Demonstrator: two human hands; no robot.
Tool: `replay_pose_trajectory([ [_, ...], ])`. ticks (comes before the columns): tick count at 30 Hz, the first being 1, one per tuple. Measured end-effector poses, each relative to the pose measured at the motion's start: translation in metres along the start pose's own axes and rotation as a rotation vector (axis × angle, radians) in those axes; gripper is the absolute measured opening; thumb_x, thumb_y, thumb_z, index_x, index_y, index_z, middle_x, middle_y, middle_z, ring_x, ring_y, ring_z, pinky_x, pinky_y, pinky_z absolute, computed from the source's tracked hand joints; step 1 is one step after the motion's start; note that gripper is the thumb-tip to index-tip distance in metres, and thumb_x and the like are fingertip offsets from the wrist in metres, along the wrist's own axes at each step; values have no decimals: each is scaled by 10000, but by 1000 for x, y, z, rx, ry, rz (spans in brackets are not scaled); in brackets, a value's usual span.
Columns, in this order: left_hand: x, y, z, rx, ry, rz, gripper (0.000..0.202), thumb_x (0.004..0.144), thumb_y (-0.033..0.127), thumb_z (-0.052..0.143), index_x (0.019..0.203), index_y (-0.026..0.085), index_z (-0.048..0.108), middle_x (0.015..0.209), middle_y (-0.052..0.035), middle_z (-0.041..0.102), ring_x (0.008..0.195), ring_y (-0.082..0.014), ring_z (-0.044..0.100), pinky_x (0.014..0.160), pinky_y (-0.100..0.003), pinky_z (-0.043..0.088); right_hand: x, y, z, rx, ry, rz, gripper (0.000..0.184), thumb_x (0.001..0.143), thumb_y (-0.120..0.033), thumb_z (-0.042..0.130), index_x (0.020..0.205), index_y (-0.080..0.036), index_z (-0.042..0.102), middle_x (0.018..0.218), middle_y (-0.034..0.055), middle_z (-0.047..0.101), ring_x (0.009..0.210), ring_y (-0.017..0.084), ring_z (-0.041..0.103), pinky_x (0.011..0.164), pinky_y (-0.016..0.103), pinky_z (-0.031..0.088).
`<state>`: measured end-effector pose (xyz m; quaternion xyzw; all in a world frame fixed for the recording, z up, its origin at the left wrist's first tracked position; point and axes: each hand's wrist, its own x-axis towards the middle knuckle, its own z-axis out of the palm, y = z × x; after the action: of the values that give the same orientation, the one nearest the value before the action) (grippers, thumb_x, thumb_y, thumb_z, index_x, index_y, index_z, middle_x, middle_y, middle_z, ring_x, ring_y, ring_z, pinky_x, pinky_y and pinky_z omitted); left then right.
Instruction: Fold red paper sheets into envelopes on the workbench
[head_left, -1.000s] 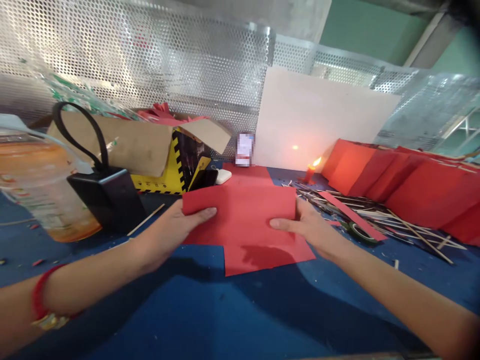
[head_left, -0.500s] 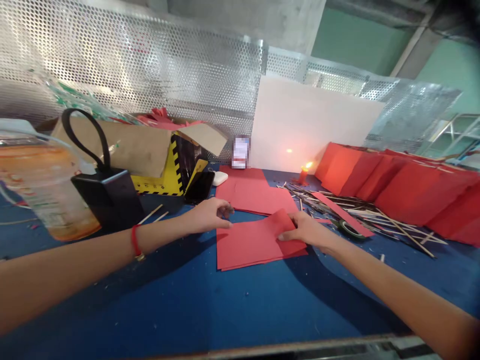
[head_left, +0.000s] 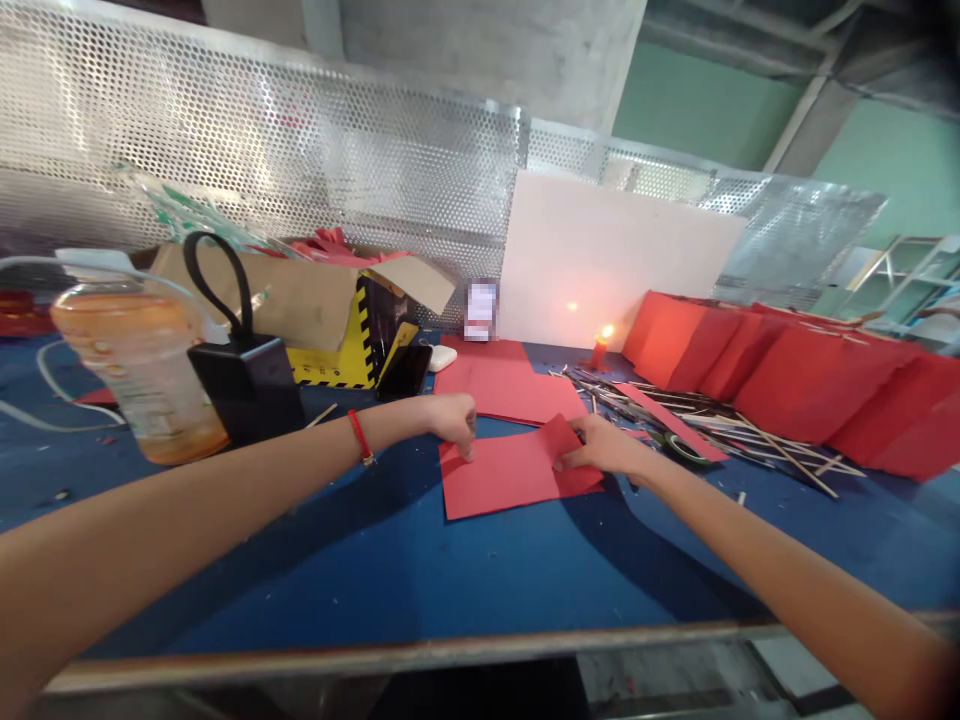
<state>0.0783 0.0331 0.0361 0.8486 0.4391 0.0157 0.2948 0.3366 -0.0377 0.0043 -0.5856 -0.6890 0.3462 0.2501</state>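
Note:
In front of me lies a sheet of red paper (head_left: pixel 502 475) on the blue table, with its upper right part bent upward. My right hand (head_left: pixel 606 446) is closed on that raised right side, thumb on the paper and fingers behind it. At the upper left corner my left hand (head_left: pixel 453 418) has its fingers curled down and its thumb against the paper; its fingertips are partly hidden. A red bracelet (head_left: pixel 361 438) circles the left wrist. Just beyond both hands lie more red sheets (head_left: pixel 517 392), partly overlapping.
A lit red candle (head_left: pixel 601 350) burns at the back, before a white board (head_left: pixel 615 250). Thin sticks (head_left: pixel 697 415) and a tape roll (head_left: pixel 684 450) lie right, beside red paper bags (head_left: pixel 795 370). Leftward are a bottle (head_left: pixel 161 370), a black power bank (head_left: pixel 251 385) and a phone (head_left: pixel 405 372).
My left hand has come down onto the paper's upper left corner, its fingers curling in. My right hand keeps hold of the bent side. The camera view has shifted slightly.

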Motion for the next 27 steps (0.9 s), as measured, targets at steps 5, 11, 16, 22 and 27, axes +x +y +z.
replay_pose_trajectory([
  [5, 6, -5, 3, -60, 79, 38, 231, 367, 180, 783, 481, 194, 583, 460, 15, 537, 423, -131, 418, 484, -279, 284, 0, 2, 5, -70, 121, 16, 270, 484, -235, 771, 718, -170, 653, 692, 0, 658, 647, 177, 597, 540, 248, 412],
  [11, -1, 6, 8, -61, 219, -6, 267, 281, 111, 797, 416, 204, 586, 449, 18, 551, 469, -174, 498, 522, -280, 347, -4, 6, 5, -151, 230, 42, 404, 411, -273, 862, 733, -184, 635, 776, 49, 679, 757, 255, 641, 645, 320, 475],
  [16, -35, 8, 5, -93, 467, 212, 157, 450, 164, 724, 598, 184, 677, 622, -12, 646, 614, -190, 566, 594, -271, 393, 1, -5, 14, -13, 529, -61, 916, 300, -232, 898, 1156, -204, 577, 1199, 143, 630, 1121, 342, 589, 899, 437, 485],
  [22, -55, -2, 7, -733, 782, 288, 393, 526, 350, 826, 852, 165, 706, 851, -41, 725, 811, -227, 661, 770, -339, 512, 20, -30, 33, 789, 436, -237, 621, 380, -290, 889, 928, -195, 612, 953, 75, 729, 870, 268, 689, 781, 404, 558],
  [27, -49, -6, 27, -1177, 545, 265, 482, 472, 297, 911, 889, 143, 723, 882, -74, 755, 770, -197, 698, 803, -347, 546, 6, -31, 39, 880, 362, -288, 554, 366, -216, 895, 871, -196, 669, 792, 12, 737, 762, 221, 697, 749, 352, 556],
])
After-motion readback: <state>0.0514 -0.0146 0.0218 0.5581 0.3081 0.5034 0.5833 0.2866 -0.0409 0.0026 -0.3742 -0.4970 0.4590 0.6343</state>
